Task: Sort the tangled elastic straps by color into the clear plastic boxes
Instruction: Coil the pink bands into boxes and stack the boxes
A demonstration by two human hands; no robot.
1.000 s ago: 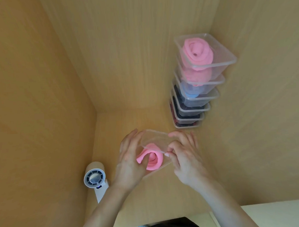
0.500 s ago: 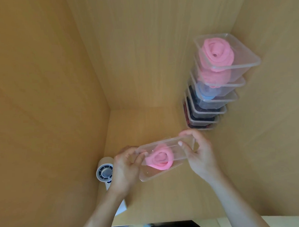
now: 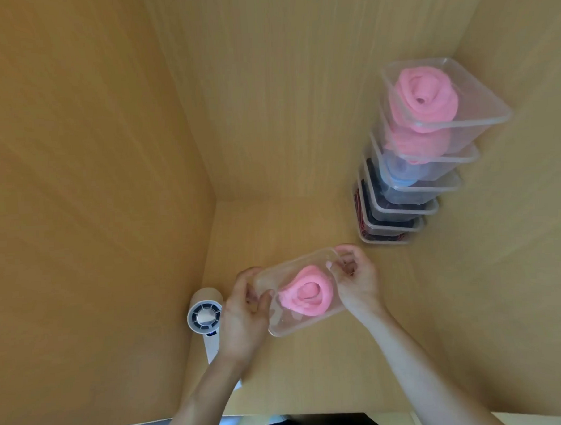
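Observation:
A clear plastic box [image 3: 279, 324] with a rolled pink elastic strap [image 3: 306, 291] inside is held up above the wooden shelf floor. My left hand [image 3: 245, 313] grips its left end, thumb over the rim. My right hand [image 3: 356, 279] grips its right end with curled fingers. At the back right stands a stack of several clear boxes [image 3: 413, 187]; the top one [image 3: 480, 107] holds a rolled pink strap [image 3: 423, 97], one below shows pink, then blue, then dark straps.
Wooden walls close in on the left, back and right of the shelf floor [image 3: 305, 224]. A small white handheld fan [image 3: 206, 318] lies at the left, just beside my left hand.
Both hands have taken the box by its ends and lifted it slightly, turning it so the pink roll faces up. The camera view has shifted left, so the stack appears further right.

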